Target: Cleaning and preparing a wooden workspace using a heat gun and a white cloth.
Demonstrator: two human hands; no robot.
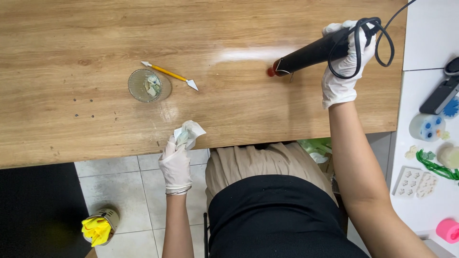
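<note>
Head view: a wooden table is shown, broad bare room left across its middle. A black heat tool is gripped in the closed right hand, nozzle kept low over the wood. A crumpled tissue is pinched in the left hand at the near edge, beside a small glass cup and yellow-handled tool.

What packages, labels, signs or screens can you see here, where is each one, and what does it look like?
No labels, signs or screens show.
The nearest to a package: a small round tan container on the tiled floor at lower left, holding crumpled yellow material.
</note>
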